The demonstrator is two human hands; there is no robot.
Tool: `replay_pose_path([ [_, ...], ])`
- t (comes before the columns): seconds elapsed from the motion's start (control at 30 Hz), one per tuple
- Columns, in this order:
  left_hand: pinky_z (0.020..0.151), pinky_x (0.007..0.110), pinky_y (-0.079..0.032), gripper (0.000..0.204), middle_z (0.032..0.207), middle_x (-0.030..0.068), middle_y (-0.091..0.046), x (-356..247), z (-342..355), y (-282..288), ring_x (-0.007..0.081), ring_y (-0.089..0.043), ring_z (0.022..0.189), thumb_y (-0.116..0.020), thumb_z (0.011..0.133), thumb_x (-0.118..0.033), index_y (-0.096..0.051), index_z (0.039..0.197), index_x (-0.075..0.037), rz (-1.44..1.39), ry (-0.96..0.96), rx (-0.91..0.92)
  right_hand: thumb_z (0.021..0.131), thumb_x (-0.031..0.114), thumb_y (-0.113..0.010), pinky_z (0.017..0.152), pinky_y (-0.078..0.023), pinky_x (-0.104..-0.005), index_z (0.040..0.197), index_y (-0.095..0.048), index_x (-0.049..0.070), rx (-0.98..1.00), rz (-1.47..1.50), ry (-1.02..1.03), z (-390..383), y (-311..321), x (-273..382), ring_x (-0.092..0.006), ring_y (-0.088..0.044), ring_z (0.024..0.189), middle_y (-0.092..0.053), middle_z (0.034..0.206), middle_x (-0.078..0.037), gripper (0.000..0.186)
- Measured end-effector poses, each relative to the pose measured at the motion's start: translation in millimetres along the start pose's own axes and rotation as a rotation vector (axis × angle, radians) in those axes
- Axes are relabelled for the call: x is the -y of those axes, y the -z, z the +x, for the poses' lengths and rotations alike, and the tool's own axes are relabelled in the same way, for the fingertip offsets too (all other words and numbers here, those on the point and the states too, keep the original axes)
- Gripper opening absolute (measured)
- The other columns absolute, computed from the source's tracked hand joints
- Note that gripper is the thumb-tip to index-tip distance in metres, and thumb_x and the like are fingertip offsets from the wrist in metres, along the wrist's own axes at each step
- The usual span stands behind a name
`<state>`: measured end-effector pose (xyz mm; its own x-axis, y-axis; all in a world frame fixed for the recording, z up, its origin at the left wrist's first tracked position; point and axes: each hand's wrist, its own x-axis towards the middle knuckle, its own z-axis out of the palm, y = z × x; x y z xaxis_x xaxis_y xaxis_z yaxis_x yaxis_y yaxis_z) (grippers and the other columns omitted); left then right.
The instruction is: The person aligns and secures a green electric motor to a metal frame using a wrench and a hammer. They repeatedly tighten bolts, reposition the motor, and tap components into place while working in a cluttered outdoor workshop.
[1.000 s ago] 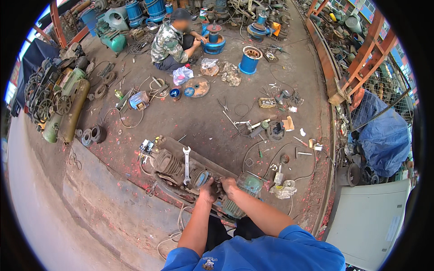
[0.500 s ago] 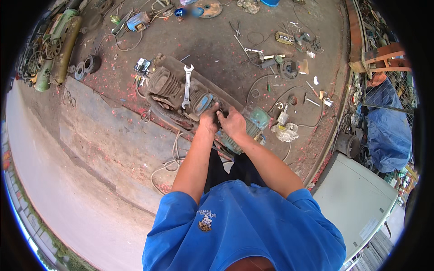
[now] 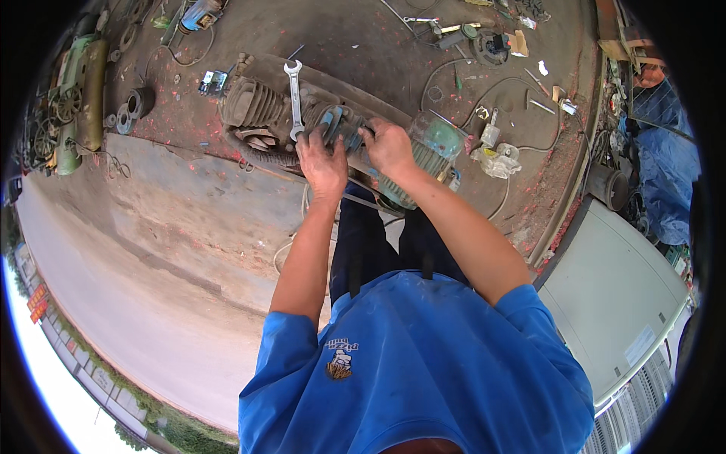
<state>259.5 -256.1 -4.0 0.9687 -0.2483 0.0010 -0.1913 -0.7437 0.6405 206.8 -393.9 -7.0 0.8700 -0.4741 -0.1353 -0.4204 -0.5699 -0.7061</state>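
A greasy machine like an air compressor [image 3: 253,106], with finned cylinders, lies in front of me. At its right end is a greenish electric motor [image 3: 418,163]. A double open-ended wrench [image 3: 296,100] rests on top of it. My left hand [image 3: 324,160] is on the machine just below the wrench's near end, fingers apart around a bluish part [image 3: 331,122]. To its right my right hand [image 3: 390,151] is closed, thumb and fingers pressed together over the dark middle of the machine. Whatever it grips is too small or hidden to name.
Beyond the machine the floor holds a T-handled tool [image 3: 538,104], a dark round part [image 3: 491,48] and looping cables. Dark metal rings [image 3: 139,103] lie at the left. A pale cabinet [image 3: 605,280] and a blue tarp [image 3: 665,178] stand at the right.
My hands have moved apart: the left shifted left and opened over the machine, while the right stayed closed near its middle. The whole view has tilted, and the wrench still rests on the machine.
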Motion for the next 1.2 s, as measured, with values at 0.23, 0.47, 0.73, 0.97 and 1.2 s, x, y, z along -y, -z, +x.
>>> replay_pose_path([
  [0.23, 0.091, 0.047, -0.048, 0.051, 0.111, 0.0218, -0.063, 26, 44, -13, 0.0395, -0.06, 0.106, -0.072, 0.081, -0.044, -0.067, 0.109, -0.001, 0.306, 0.018, 0.274, 0.08, 0.015, -0.063, 0.077, -0.054, -0.0427, 0.087, -0.064, 0.006, 0.097, -0.363, 0.362, -1, 17, 6, -0.0328, -0.064, 0.093, -0.065, 0.092, -0.014, 0.011],
  [0.47, 0.082, 0.046, -0.052, 0.047, 0.098, 0.0165, -0.066, 24, 52, -12, 0.0361, -0.064, 0.095, -0.077, 0.073, -0.044, -0.071, 0.099, -0.005, 0.304, 0.016, 0.211, 0.078, 0.009, -0.063, 0.077, -0.053, -0.0425, 0.087, -0.064, 0.005, 0.046, -0.237, 0.3, -9, 3, 1, -0.0338, -0.062, 0.086, -0.063, 0.087, -0.015, 0.009],
  [0.73, 0.084, 0.046, -0.051, 0.045, 0.102, 0.0154, -0.063, 37, 50, -20, 0.0355, -0.061, 0.098, -0.081, 0.069, -0.034, -0.069, 0.1, -0.004, 0.165, 0.016, 0.145, 0.082, 0.002, -0.068, 0.065, -0.052, -0.0387, 0.089, -0.066, 0.001, -0.013, -0.019, 0.092, 5, -4, -1, -0.0308, -0.065, 0.073, -0.066, 0.081, -0.011, 0.008],
  [0.97, 0.084, 0.042, -0.046, 0.026, 0.101, 0.0129, -0.061, 31, 24, -12, 0.031, -0.058, 0.093, -0.074, 0.077, -0.005, -0.062, 0.101, -0.003, -0.247, -0.198, 0.042, 0.097, 0.016, -0.063, 0.068, -0.054, -0.034, 0.097, -0.063, -0.002, 0.052, 1.024, -0.926, 18, -7, 14, -0.0205, -0.064, 0.073, -0.068, 0.086, -0.01, 0.019],
  [1.2, 0.082, 0.029, -0.051, 0.029, 0.1, 0.0095, -0.065, 29, 6, -43, 0.0157, -0.064, 0.089, -0.054, 0.102, -0.022, -0.063, 0.117, 0.002, -1.075, 0.581, 0.533, 0.097, 0.014, -0.062, 0.075, -0.056, -0.0335, 0.102, -0.064, -0.003, 0.097, 0.845, -0.736, 7, -16, -1, -0.0219, -0.067, 0.08, -0.068, 0.091, -0.011, 0.018],
])
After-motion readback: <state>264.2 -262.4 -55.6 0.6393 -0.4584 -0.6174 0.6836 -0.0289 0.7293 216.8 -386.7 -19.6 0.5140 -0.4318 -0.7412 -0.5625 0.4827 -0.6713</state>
